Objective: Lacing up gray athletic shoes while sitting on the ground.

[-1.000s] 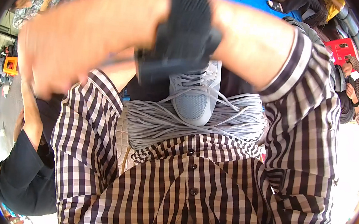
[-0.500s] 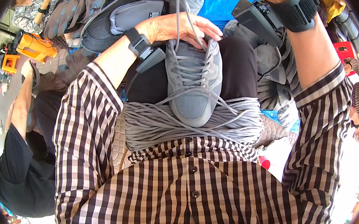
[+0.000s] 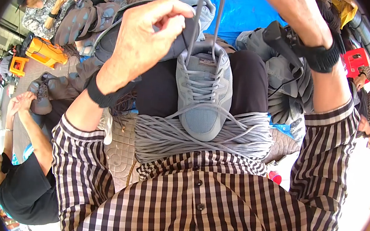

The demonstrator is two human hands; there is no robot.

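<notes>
A grey sneaker (image 3: 202,124) rests toe toward me between my dark-trousered knees, its lower eyelets laced. Two long grey shoelace strands (image 3: 219,25) rise taut from its upper eyelets and leave the view at the top. My left hand (image 3: 143,40) is raised left of the sneaker's collar, fingers curled in a pinch against the left strand. At the top edge, my right hand (image 3: 289,5) shows only its wrist side; the fingers lie outside the view. A thick bundle of grey laces (image 3: 161,135) lies across my lap under the sneaker's toe.
More grey shoes (image 3: 286,76) are heaped to the right, and brown-grey shoes (image 3: 80,23) to the upper left. Blue sheeting (image 3: 244,10) lies beyond. Co-workers sit at the left, one in a black shirt (image 3: 31,189). Orange stools (image 3: 44,50) and a red stool (image 3: 354,60) stand farther off.
My left hand has lifted from the sneaker's tongue up and to the left, its fingers now curled. My right hand has moved slightly, and the two strands stand farther apart.
</notes>
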